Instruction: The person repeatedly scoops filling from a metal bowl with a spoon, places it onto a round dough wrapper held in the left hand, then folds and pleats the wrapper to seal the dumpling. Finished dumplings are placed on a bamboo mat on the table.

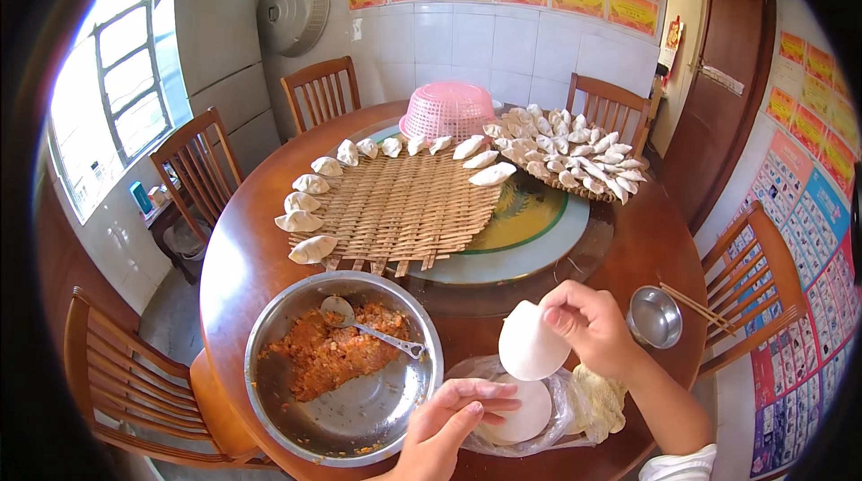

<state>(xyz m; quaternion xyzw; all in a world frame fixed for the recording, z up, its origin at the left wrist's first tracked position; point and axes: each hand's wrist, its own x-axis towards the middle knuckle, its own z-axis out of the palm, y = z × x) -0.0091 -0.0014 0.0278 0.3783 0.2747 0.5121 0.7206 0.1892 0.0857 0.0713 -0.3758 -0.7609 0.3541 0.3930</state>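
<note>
Between the thumb and fingers of my right hand (pixel 588 330) hangs a round white dumpling wrapper (pixel 532 343), raised above the table. My left hand (pixel 453 423) is open, fingers stretched out, over the edge of a stack of wrappers (pixel 523 414) lying on a clear plastic bag (pixel 575 405). Left of that hand stands a steel basin (pixel 417 391) with orange-red minced filling (pixel 332 364); a metal spoon (pixel 382 335) rests in it. Beyond, a woven bamboo tray (pixel 395 198) carries folded dumplings (pixel 312 249) along its left and far edges.
A second woven tray heaped with dumplings (pixel 575 149) stands at the far right, beside a pink plastic basket (pixel 449 108) turned upside down. A small metal bowl (pixel 655 317) and chopsticks (pixel 699 306) lie at right. Wooden chairs (pixel 759 265) surround the round table (pixel 242 247).
</note>
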